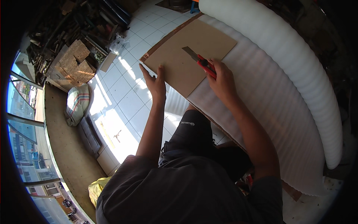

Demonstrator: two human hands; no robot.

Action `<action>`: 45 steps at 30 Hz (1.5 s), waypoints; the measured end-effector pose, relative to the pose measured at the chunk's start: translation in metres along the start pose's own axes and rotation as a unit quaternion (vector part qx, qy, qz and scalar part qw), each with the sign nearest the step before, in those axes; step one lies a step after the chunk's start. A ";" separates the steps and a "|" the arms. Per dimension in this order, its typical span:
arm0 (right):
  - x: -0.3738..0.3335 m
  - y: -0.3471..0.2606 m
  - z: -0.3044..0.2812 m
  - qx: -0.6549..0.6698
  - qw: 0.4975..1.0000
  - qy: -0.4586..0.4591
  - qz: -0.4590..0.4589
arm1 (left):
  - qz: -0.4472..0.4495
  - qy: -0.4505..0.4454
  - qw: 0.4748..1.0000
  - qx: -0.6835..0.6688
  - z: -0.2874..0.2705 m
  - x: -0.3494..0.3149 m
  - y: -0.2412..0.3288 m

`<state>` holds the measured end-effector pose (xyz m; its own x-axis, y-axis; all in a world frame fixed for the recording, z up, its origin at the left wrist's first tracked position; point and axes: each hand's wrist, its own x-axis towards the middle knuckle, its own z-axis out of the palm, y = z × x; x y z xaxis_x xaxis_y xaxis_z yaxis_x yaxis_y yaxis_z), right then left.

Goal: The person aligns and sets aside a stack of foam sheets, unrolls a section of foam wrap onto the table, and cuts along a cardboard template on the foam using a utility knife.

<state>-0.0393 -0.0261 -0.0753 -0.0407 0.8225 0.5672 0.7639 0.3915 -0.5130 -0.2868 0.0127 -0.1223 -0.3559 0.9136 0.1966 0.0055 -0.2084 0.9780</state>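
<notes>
Head view: right hand (223, 83) grips the red-and-black retractable knife (206, 66); left hand (156, 84), fingers parted, touches the flat brown cardboard sheet (177, 67), likely light, stiff, best held edgewise.

The head-worn fisheye camera looks steeply down from above the wearer's torso (179, 190), facing forward over the hands (222, 81) at close range; its wide field bends straight edges toward the rim.
</notes>
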 end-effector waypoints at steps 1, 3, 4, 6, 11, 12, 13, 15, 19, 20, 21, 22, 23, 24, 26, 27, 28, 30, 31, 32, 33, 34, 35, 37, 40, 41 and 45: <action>0.000 -0.002 -0.001 0.013 1.000 -0.006 0.020 | -0.023 0.015 0.999 0.026 -0.002 0.002 0.001; 0.001 -0.010 0.002 0.021 0.999 -0.009 0.043 | 0.048 0.039 0.993 0.101 -0.016 0.014 -0.007; 0.002 -0.012 0.002 0.026 0.997 -0.014 0.067 | 0.071 0.038 0.988 0.135 -0.024 0.019 -0.008; 0.008 -0.016 -0.006 0.034 0.994 -0.030 0.101 | 0.114 0.026 0.971 0.210 -0.027 0.026 0.013; 0.012 -0.012 -0.016 0.113 0.980 -0.023 0.164 | 0.223 -0.077 0.934 0.270 0.005 0.058 0.067; 0.012 -0.013 -0.015 0.127 0.977 -0.021 0.168 | 0.279 -0.116 0.904 0.303 0.014 0.066 0.070; 0.013 -0.014 -0.015 0.139 0.975 -0.019 0.172 | 0.283 -0.119 0.903 0.301 0.024 0.074 0.072; 0.013 -0.013 -0.014 0.144 0.974 -0.015 0.175 | 0.303 -0.221 0.882 0.285 0.047 0.090 0.071; 0.014 -0.011 -0.009 0.149 0.973 -0.011 0.174 | 0.328 -0.275 0.859 0.282 0.099 0.116 0.055; 0.013 -0.010 -0.008 0.148 0.973 -0.008 0.175 | 0.331 -0.277 0.858 0.280 0.112 0.120 0.050; 0.013 -0.011 -0.009 0.147 0.973 -0.013 0.179 | 0.327 -0.299 0.850 0.284 0.126 0.123 0.047; 0.013 -0.012 -0.010 0.147 0.972 -0.017 0.183 | 0.323 -0.321 0.842 0.289 0.138 0.125 0.044; 0.012 -0.011 -0.010 0.145 0.972 -0.015 0.183 | 0.325 -0.323 0.841 0.287 0.150 0.125 0.038; 0.012 -0.011 -0.010 0.158 0.970 -0.014 0.185 | 0.332 -0.312 0.833 0.313 0.160 0.125 0.034; 0.012 -0.011 -0.007 0.172 0.967 -0.012 0.185 | 0.342 -0.301 0.823 0.340 0.169 0.133 0.028; 0.012 -0.012 -0.005 0.162 0.971 -0.011 0.177 | 0.339 -0.312 0.807 0.370 0.171 0.138 0.026; 0.013 -0.012 -0.002 0.153 0.974 -0.011 0.168 | 0.336 -0.321 0.789 0.402 0.171 0.143 0.023; 0.009 -0.004 -0.007 0.145 0.973 -0.003 0.179 | 0.320 -0.327 0.786 0.416 0.184 0.120 0.024; 0.007 0.000 -0.012 0.141 0.973 0.002 0.183 | 0.303 -0.326 0.783 0.435 0.191 0.107 0.027; 0.010 -0.006 -0.010 0.145 0.973 0.003 0.179 | 0.305 -0.322 0.781 0.439 0.184 0.111 0.023; 0.012 -0.011 -0.008 0.150 0.972 -0.006 0.180 | 0.337 -0.306 0.782 0.426 0.176 0.115 0.014; 0.014 -0.016 -0.007 0.154 0.971 -0.015 0.181 | 0.368 -0.288 0.782 0.412 0.168 0.121 0.006; 0.013 -0.015 -0.009 0.151 0.971 -0.015 0.183 | 0.367 -0.291 0.783 0.409 0.171 0.116 0.008; 0.012 -0.012 -0.014 0.158 0.968 -0.009 0.193 | 0.343 -0.299 0.789 0.412 0.178 0.107 0.012; 0.012 -0.012 -0.015 0.249 0.947 0.021 0.200 | 0.357 -0.289 0.790 0.406 0.175 0.109 0.011; 0.012 -0.007 -0.012 0.247 0.948 0.020 0.199 | 0.357 -0.287 0.791 0.405 0.176 0.108 0.011; 0.018 0.007 -0.009 0.355 0.908 0.076 0.208 | 0.337 -0.306 0.792 0.407 0.178 0.105 0.012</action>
<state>-0.0295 -0.0122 -0.0630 0.2878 0.9148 0.2836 0.0831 0.2711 -0.9590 -0.1575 0.1682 -0.0777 0.5024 0.7407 0.4460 0.6912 -0.6540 0.3074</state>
